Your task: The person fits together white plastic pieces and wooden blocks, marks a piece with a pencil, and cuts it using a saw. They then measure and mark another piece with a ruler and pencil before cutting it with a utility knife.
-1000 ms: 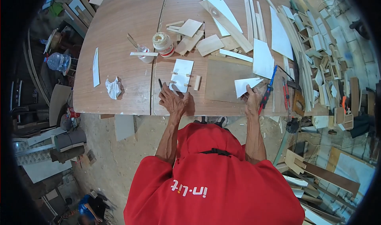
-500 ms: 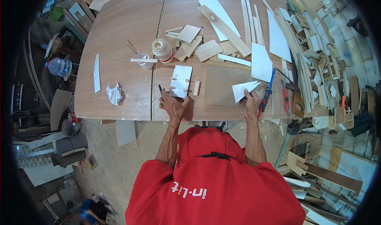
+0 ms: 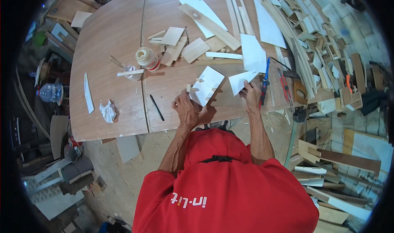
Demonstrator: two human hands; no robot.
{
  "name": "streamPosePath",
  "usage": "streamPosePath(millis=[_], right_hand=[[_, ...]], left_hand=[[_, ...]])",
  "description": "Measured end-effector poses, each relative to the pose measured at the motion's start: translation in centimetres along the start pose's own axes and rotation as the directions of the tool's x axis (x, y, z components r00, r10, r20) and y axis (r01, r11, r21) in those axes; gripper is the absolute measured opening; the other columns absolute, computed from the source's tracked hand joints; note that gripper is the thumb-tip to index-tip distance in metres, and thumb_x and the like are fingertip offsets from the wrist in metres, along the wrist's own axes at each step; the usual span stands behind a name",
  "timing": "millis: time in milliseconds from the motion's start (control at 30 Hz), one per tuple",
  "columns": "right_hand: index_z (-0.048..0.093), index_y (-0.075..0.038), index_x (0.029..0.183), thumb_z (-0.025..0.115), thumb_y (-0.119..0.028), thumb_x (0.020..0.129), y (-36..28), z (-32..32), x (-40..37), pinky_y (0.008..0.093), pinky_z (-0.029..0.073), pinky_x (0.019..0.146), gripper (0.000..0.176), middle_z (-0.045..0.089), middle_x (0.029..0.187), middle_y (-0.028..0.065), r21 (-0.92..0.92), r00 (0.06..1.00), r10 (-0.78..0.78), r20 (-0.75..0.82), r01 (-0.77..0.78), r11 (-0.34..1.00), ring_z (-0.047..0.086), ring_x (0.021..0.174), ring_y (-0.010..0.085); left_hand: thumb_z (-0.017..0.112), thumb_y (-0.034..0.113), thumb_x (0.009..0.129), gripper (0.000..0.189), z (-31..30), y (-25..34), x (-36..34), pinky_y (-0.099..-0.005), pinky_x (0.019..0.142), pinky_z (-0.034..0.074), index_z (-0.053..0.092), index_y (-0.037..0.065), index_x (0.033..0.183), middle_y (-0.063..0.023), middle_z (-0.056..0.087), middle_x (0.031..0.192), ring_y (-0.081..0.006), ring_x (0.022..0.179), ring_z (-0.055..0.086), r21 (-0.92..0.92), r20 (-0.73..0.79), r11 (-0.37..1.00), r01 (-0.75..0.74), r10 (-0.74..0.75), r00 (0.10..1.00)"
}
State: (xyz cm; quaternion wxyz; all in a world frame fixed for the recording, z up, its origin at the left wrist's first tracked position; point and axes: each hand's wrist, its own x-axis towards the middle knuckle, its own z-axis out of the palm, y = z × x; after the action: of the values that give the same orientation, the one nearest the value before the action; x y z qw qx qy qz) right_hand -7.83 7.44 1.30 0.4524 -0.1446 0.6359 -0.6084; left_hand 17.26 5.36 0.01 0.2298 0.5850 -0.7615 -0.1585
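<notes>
My left hand (image 3: 187,110) grips the near end of a white rectangular panel (image 3: 210,79) that has several small wooden pegs along it. The panel is turned at a slant, and a small wood block (image 3: 188,88) lies by its left edge. To the right, my right hand (image 3: 251,96) pinches a white pointed board piece (image 3: 241,81) at its near edge. Only a narrow gap separates the panel from this piece. A black pen (image 3: 156,108) lies on the table, left of my left hand.
An open glue jar (image 3: 147,59) and a cup with sticks (image 3: 130,72) stand on the table (image 3: 111,40). Crumpled white paper (image 3: 108,111) lies to the left. Pliers (image 3: 284,86), a blue-handled tool (image 3: 266,79), a saw (image 3: 300,91) and wood strips (image 3: 238,11) are on the right.
The pen that was at my left hand now lies on the table. My left hand has shifted the panel right and turned it, closer to the white piece. The whole view has turned slightly.
</notes>
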Motion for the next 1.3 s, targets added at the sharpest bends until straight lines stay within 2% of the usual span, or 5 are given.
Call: streamPosePath(millis=[200, 300, 400, 767, 1300], right_hand=[[0.066, 0.005, 0.097, 0.065, -0.011, 0.089, -1.0, 0.6, 1.5, 0.0258, 0.044, 0.046, 0.018, 0.066, 0.075, 0.0056, -0.17, 0.99, -0.137, 0.033, 0.141, 0.975, 0.058, 0.054, 0.0103], [0.066, 0.007, 0.101, 0.065, -0.011, 0.086, -1.2, 1.2, 2.1, 0.0287, 0.048, 0.062, 0.023, 0.069, 0.08, 0.0092, -0.318, 0.981, -0.16, 0.113, 0.189, 0.929, 0.062, 0.069, 0.0137], [0.069, 0.002, 0.095, 0.066, -0.012, 0.088, 0.0, 1.0, 3.5, 0.0251, 0.048, 0.055, 0.016, 0.069, 0.079, 0.0057, -0.459, 0.973, -0.122, 0.196, 0.201, 0.865, 0.06, 0.063, 0.0094], [0.067, 0.005, 0.102, 0.069, -0.015, 0.081, 0.0, 1.9, 5.0, 0.0306, 0.052, 0.067, 0.029, 0.071, 0.087, 0.0146, -0.391, 0.959, -0.157, 0.237, 0.242, 0.888, 0.067, 0.073, 0.0196], [0.07, 0.001, 0.098, 0.071, -0.027, 0.076, 0.4, 2.7, 5.0, 0.0369, 0.053, 0.073, 0.036, 0.071, 0.088, 0.0169, -0.589, 0.959, -0.211, 0.192, 0.284, 0.756, 0.069, 0.08, 0.0285]], left_hand=[[0.08, 0.041, 0.055, 0.105, 3.3, 1.3, 0.7, -0.0508, 0.095, 0.024, 0.03, -0.004, 0.137, -0.0177, 0.046, 0.119, -0.0331, 0.112, 0.042, 0.01, 0.032, 0.978, -0.209, 0.209, 0.977], [0.079, 0.042, 0.055, 0.104, 3.5, 1.5, 1.0, -0.0509, 0.094, 0.024, 0.032, -0.002, 0.137, -0.0169, 0.046, 0.119, -0.0328, 0.113, 0.041, 0.003, 0.088, 0.982, -0.189, 0.188, 0.978], [0.079, 0.043, 0.057, 0.102, 2.9, 1.8, 1.0, -0.0506, 0.093, 0.025, 0.033, -0.001, 0.136, -0.0162, 0.045, 0.12, -0.0323, 0.113, 0.04, -0.003, 0.107, 0.984, -0.177, 0.176, 0.979], [0.079, 0.047, 0.06, 0.101, 3.0, 1.6, 0.7, -0.0491, 0.093, 0.024, 0.033, 0.002, 0.137, -0.014, 0.045, 0.12, -0.0314, 0.114, 0.039, 0.004, 0.122, 0.985, -0.174, 0.172, 0.977], [0.08, 0.048, 0.061, 0.101, 3.3, 1.5, 0.5, -0.0488, 0.096, 0.023, 0.033, 0.003, 0.138, -0.0121, 0.046, 0.118, -0.0297, 0.116, 0.041, 0.014, 0.088, 0.983, -0.182, 0.18, 0.98]])
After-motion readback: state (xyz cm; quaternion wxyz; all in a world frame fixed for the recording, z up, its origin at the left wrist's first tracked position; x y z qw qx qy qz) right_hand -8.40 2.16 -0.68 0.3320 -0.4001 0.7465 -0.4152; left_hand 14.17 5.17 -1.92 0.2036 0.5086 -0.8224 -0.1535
